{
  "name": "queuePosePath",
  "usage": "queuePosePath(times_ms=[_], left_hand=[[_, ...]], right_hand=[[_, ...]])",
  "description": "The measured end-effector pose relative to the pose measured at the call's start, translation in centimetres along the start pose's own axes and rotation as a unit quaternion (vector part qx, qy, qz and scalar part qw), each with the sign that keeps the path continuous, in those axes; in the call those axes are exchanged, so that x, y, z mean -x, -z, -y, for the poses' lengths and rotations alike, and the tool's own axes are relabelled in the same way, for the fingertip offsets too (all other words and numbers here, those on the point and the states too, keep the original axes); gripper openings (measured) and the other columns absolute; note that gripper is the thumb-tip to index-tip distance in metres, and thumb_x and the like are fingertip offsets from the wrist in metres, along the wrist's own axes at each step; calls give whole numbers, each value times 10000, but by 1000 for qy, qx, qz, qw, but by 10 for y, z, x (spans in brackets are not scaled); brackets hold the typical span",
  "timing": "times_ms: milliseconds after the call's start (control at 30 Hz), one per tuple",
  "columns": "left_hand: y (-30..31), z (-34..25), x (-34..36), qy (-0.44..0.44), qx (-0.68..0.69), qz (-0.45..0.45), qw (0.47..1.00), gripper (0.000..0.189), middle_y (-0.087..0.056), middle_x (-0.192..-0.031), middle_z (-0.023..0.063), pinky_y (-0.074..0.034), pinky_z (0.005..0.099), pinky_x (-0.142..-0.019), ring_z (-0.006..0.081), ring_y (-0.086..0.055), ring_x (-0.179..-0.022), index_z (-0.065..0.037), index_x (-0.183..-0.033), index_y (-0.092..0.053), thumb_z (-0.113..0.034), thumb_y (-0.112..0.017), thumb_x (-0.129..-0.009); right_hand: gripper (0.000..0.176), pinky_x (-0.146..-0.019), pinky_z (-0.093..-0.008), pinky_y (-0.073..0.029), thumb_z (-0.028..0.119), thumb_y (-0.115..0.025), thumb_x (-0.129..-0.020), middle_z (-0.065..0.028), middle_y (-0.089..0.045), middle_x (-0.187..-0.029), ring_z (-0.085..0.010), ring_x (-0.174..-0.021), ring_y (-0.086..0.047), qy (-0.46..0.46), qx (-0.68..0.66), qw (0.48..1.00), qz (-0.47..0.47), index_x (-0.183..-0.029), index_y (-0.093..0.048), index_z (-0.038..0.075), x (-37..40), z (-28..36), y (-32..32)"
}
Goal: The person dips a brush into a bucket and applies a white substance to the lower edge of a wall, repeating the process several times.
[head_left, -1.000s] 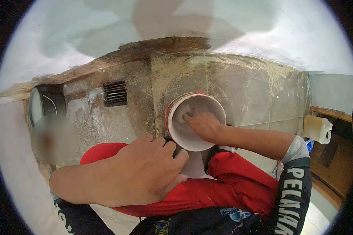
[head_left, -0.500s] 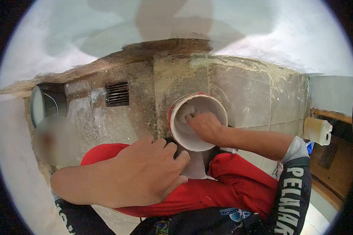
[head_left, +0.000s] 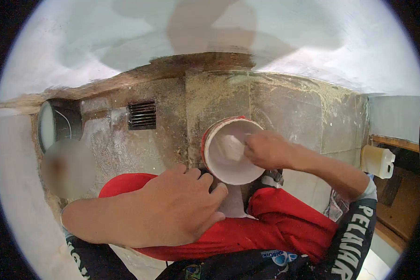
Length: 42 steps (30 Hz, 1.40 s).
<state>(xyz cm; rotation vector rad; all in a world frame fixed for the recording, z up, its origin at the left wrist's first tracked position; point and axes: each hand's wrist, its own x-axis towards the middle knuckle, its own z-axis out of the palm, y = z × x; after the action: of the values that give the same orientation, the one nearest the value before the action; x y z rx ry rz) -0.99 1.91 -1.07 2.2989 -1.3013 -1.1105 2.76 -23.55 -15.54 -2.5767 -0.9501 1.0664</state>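
A white bucket [head_left: 211, 169] with a red-edged rim stands between my knees, its inside coated in pale grey-white. My right hand [head_left: 269, 150] is over its right side, fingers closed and pointing inward. At these fingertips, inside the bucket, shows a pale whitish patch [head_left: 232, 148]; I cannot tell whether it is a thing I hold. My left hand [head_left: 184, 198] lies palm down over my red-trousered knee, left of the bucket. Its fingers are loosely bent and apart, the thumb standing off, and it holds nothing.
Ahead rises a white wall [head_left: 303, 56] with a rough brown lower edge. A metal floor drain [head_left: 142, 115] lies left of the bucket. Farther left is a dark round container [head_left: 67, 119]. On the right stands a yellowish jerrycan [head_left: 377, 161] near a wooden frame [head_left: 394, 141].
My right hand has moved right and slightly down, from inside the bucket to its right rim. My left hand stays on the knee.
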Motion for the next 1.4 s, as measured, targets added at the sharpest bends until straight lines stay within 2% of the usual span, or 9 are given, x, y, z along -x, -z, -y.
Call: queuePosePath(times_ms=[167, 267, 333, 667, 867, 967, 1100, 1200, 1400], left_hand=[[2, 1, -2, -5, 9, -6, 1000, 392, -601, -897, 169, -510, 456, -760, 350, -629, -835, -23, -1119, -532, -388, -545, -976], [0, 2, -3, -2, 7, -12, 1000, 389, -603, -883, 171, -511, 459, -752, 350, -630, -829, -23, -1108, -531, -388, -548, -975], [-3, 5, -3, -9, 11, -26, 1000, 388, -604, -879, 172, -513, 459, -751, 351, -630, -828, -22, -1104, -531, -387, -547, -974], [-1, 6, -6, -27, 7, -47, 998, 382, -600, -844, 171, -510, 461, -742, 358, -629, -800, -22, -1106, -546, -381, -542, -974], [0, 6, -6, -27, 10, -36, 999, 425, -608, -859, 175, -511, 461, -743, 361, -634, -797, 4, -1145, -545, -387, -536, -978], [0, 6, -5, -26, 21, -40, 999, 426, -612, -868, 178, -515, 466, -744, 366, -637, -800, 7, -1139, -544, -387, -538, -978], [-2, 6, -5, -26, -8, -41, 999, 426, -615, -877, 183, -519, 477, -737, 374, -641, -802, 3, -1144, -544, -387, -546, -973], [-1, 4, -5, -19, -9, -38, 999, 429, -620, -891, 197, -524, 480, -732, 384, -647, -807, 5, -1153, -538, -383, -552, -970], [-2, 5, -6, -38, 8, -42, 998, 430, -623, -899, 202, -526, 484, -740, 392, -648, -806, 6, -1157, -526, -379, -556, -969]], right_hand=[[308, -627, -403, -511, 231, -493, -946, -180, -623, -702, -288, -633, -614, 72, -153, 983, 68, -918, -636, -41, 21, -31, 42], [355, -587, -428, -497, 292, -511, -956, -144, -668, -706, -268, -606, -622, -15, -277, 955, 110, -935, -680, -19, 34, -40, 54], [307, -473, -251, -392, 252, -529, -959, -27, -615, -671, -69, -556, -518, -122, -397, 893, 174, -923, -701, 0, 47, -42, 68], [250, -340, -244, -240, 185, -684, -857, -20, -562, -545, -48, -381, -400, -106, -574, 798, 146, -871, -711, -63, 83, -97, 81], [239, -356, -263, -274, 188, -656, -869, -18, -507, -536, -79, -393, -409, 24, -747, 659, 84, -877, -664, -51, 78, -102, 85], [280, -435, -287, -373, 188, -631, -885, -55, -535, -593, -136, -463, -496, 24, -794, 606, 39, -1030, -630, -52, 60, -114, 67], [308, -877, -411, -512, 244, -512, -1033, -71, -590, -946, -186, -870, -601, -69, -779, 617, -93, -1284, -488, 67, 6, -131, -14], [274, -910, -412, -521, 190, -478, -1048, -64, -580, -1000, -205, -958, -595, -53, -860, 489, -134, -1296, -456, 76, -23, -106, -52], [201, -820, -343, -537, 164, -456, -1054, -64, -584, -954, -204, -840, -614, 40, -845, 526, -83, -1236, -453, 80, -70, -118, -106]])
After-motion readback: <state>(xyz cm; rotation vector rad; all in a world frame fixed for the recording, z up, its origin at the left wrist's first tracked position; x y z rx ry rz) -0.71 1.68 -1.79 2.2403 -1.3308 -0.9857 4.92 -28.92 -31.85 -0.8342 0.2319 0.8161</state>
